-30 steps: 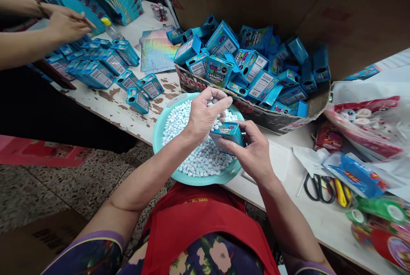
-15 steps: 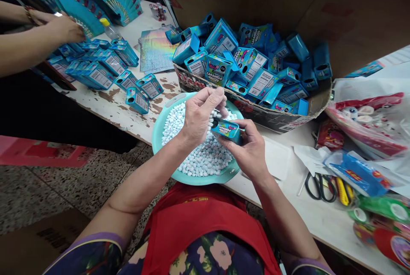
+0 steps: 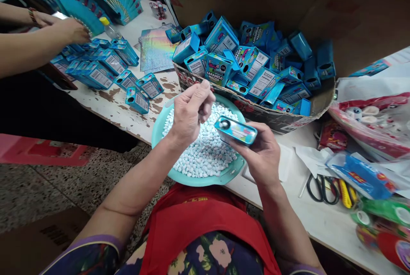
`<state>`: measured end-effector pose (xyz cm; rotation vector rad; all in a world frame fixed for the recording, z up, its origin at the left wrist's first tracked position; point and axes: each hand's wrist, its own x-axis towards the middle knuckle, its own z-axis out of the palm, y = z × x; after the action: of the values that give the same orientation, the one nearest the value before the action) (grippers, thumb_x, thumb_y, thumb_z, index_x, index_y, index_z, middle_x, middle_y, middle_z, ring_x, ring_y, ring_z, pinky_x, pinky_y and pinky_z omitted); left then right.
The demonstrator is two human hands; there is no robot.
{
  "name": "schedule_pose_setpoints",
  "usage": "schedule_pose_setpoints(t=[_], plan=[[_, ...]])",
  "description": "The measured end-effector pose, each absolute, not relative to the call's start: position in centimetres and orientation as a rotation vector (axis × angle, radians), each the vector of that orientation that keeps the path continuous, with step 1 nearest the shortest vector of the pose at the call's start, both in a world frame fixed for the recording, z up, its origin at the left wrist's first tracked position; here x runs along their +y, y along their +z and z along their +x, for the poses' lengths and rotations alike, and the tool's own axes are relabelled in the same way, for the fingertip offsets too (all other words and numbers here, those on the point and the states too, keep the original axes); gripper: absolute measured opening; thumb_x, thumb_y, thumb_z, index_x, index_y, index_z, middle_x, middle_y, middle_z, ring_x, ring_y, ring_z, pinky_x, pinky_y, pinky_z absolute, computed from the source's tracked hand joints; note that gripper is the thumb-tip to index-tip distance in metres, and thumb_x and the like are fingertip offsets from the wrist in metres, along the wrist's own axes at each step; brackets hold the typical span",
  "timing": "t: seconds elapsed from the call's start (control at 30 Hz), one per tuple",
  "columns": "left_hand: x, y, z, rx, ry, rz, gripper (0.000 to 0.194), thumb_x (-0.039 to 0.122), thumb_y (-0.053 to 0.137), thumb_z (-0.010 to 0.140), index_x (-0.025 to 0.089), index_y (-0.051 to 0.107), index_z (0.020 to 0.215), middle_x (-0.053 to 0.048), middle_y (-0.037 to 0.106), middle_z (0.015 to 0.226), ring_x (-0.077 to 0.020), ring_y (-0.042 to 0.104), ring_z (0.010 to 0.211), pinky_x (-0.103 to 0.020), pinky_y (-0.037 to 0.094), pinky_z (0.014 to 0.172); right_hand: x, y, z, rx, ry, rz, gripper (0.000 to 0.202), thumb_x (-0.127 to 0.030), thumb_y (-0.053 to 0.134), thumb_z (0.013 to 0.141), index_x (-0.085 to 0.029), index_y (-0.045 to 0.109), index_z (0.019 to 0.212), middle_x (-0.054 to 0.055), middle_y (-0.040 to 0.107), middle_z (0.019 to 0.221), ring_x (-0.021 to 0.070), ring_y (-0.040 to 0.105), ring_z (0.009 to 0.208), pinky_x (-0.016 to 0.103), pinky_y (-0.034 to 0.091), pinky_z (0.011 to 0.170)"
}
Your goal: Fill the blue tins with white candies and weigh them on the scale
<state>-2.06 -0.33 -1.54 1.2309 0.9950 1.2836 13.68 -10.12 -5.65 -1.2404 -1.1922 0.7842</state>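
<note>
My right hand (image 3: pixel 261 149) grips a small blue candy box (image 3: pixel 238 130), tilted so that the end with a round dark hole faces up and left. Beside it, my left hand (image 3: pixel 192 110) is closed, fingers curled with the thumb on top; whatever is inside them is hidden. Both hands are above a turquoise plastic bowl (image 3: pixel 159 127). Small white and pale blue candies (image 3: pixel 201 155) fill much of the bowl. The left hand and the box are apart.
A cardboard carton (image 3: pixel 230 93) heaped with blue boxes stands behind the bowl. More blue boxes (image 3: pixel 105 65) are at left, near another person's hands (image 3: pixel 68 29). Black-handled scissors (image 3: pixel 322 188), a yellow cutter (image 3: pixel 345 193) and plastic packets (image 3: pixel 361 176) lie at right.
My left hand has drawn left and slightly up, away from the box. My right hand has moved the box right, turning its holed end upward. Candies between hand and box are no longer visible.
</note>
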Motion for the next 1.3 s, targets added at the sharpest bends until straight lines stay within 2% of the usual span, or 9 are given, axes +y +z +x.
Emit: schedule_pose_setpoints(t=[0.1, 0.23, 0.33, 0.5, 0.67, 0.83, 0.93, 1.07, 1.3], plan=[[1.6, -5.0, -3.4, 1.168, 1.028, 1.734, 0.035, 0.045, 0.052, 0.094, 0.019, 0.064, 0.074, -0.004, 0.063, 0.074, -0.0171, 0.060, 0.073, -0.032, 0.051, 0.071, -10.3, -5.7, 14.6, -1.174, 0.776, -1.213, 0.042, -0.020, 0.086, 0.070, -0.029, 0.067, 0.106, -0.001, 0.065, 0.102, 0.0169, 0.063, 0.091, 0.031, 0.051, 0.081], [2.3, -9.5, -3.1, 1.247, 0.505, 2.343, 0.028, 0.033, 0.052, 0.092, 0.018, 0.067, 0.109, -0.012, 0.062, 0.123, -0.0277, 0.053, 0.117, -0.046, 0.040, 0.104, -10.2, -5.3, 15.1, -1.172, 0.748, -1.171, 0.042, -0.019, 0.087, 0.068, -0.028, 0.070, 0.106, 0.000, 0.068, 0.100, 0.0180, 0.065, 0.092, 0.032, 0.053, 0.083], [0.8, -10.6, -2.3, 1.282, 0.270, 2.475, 0.033, 0.035, 0.047, 0.094, 0.018, 0.063, 0.118, -0.014, 0.060, 0.121, -0.0294, 0.053, 0.113, -0.045, 0.044, 0.098, -10.2, -4.9, 15.2, -1.127, 0.710, -1.148, 0.046, -0.020, 0.089, 0.066, -0.029, 0.070, 0.107, -0.001, 0.070, 0.099, 0.0181, 0.067, 0.091, 0.031, 0.055, 0.081], [-1.2, -10.1, -3.0, 1.382, 0.130, 2.418, 0.033, 0.045, 0.049, 0.092, 0.019, 0.065, 0.106, -0.011, 0.064, 0.102, -0.0283, 0.059, 0.095, -0.040, 0.047, 0.080, -10.5, -4.7, 15.2, -1.111, 0.743, -1.210, 0.043, -0.021, 0.089, 0.066, -0.028, 0.070, 0.104, -0.001, 0.071, 0.095, 0.0184, 0.068, 0.090, 0.033, 0.057, 0.083], [-0.6, -9.3, -4.7, 1.464, 0.548, 1.774, 0.028, 0.047, 0.058, 0.085, 0.020, 0.060, 0.076, -0.002, 0.059, 0.072, -0.0173, 0.055, 0.068, -0.029, 0.043, 0.062, -11.0, -4.5, 15.0, -1.171, 0.793, -1.279, 0.039, -0.024, 0.087, 0.069, -0.027, 0.069, 0.103, -0.001, 0.071, 0.094, 0.0177, 0.067, 0.086, 0.032, 0.056, 0.079], [-0.9, -4.9, -4.4, 1.110, 0.932, 0.964, 0.031, 0.047, 0.067, 0.077, 0.018, 0.055, 0.075, 0.001, 0.054, 0.068, -0.0058, 0.039, 0.045, -0.020, 0.022, 0.038, -11.3, -4.1, 14.4, -1.297, 0.761, -1.385, 0.038, -0.030, 0.087, 0.071, -0.026, 0.068, 0.104, 0.000, 0.070, 0.096, 0.0186, 0.066, 0.086, 0.033, 0.053, 0.078], [-1.4, -2.0, -3.6, 0.898, 1.083, 0.803, 0.028, 0.043, 0.068, 0.076, 0.019, 0.055, 0.078, 0.001, 0.057, 0.070, -0.0062, 0.047, 0.047, -0.017, 0.026, 0.037, -10.9, -3.7, 13.4, -1.421, 0.720, -1.415, 0.037, -0.031, 0.085, 0.073, -0.025, 0.068, 0.105, 0.001, 0.070, 0.098, 0.0194, 0.066, 0.088, 0.034, 0.052, 0.079], [-1.5, -0.7, -2.5, 0.802, 1.219, 0.751, 0.024, 0.035, 0.070, 0.074, 0.020, 0.055, 0.085, 0.003, 0.058, 0.075, -0.0096, 0.061, 0.059, -0.019, 0.046, 0.047, -10.1, -3.4, 12.2, -1.568, 0.653, -1.401, 0.031, -0.031, 0.083, 0.074, -0.023, 0.068, 0.100, 0.002, 0.069, 0.097, 0.0201, 0.065, 0.089, 0.034, 0.051, 0.080], [-1.1, -1.6, -2.0, 0.821, 1.273, 0.784, 0.025, 0.027, 0.072, 0.073, 0.021, 0.051, 0.084, 0.006, 0.054, 0.073, -0.0080, 0.061, 0.058, -0.021, 0.054, 0.054, -9.3, -3.5, 11.9, -1.566, 0.589, -1.409, 0.029, -0.027, 0.081, 0.074, -0.023, 0.067, 0.099, 0.002, 0.069, 0.096, 0.0209, 0.064, 0.089, 0.035, 0.051, 0.080]])
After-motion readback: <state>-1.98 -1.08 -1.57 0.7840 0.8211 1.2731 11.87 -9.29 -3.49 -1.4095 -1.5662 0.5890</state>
